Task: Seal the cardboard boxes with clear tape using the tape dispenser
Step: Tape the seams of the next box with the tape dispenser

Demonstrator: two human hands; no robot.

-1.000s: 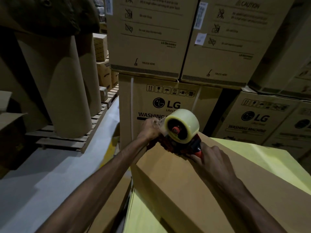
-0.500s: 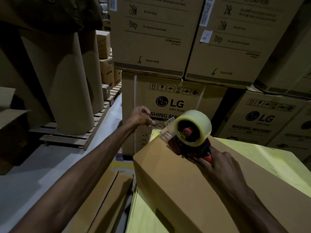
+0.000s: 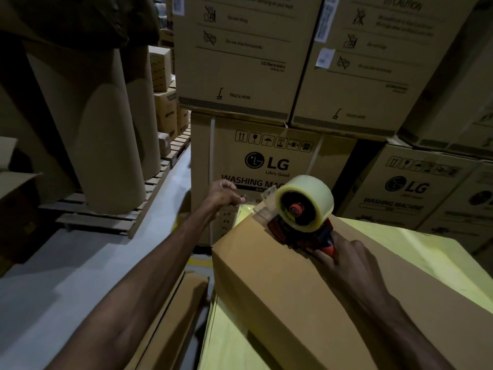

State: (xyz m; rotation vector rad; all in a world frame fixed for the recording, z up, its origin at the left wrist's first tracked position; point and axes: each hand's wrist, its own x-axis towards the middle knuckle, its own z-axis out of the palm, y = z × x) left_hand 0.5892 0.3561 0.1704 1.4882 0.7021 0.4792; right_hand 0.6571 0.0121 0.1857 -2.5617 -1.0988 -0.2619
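At the far end of the cardboard box (image 3: 306, 289), my right hand (image 3: 344, 259) grips the tape dispenser (image 3: 301, 214) handle; my left hand (image 3: 222, 194) pinches the tape end (image 3: 252, 206) beyond the edge. The seam's long axis runs back toward me.

tape dispenser (image 3: 301, 222) on box (image 3: 293, 289) (far end)

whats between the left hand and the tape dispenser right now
In the head view, a stretch of clear tape spans from the left hand to the tape dispenser, above the cardboard box's far edge.
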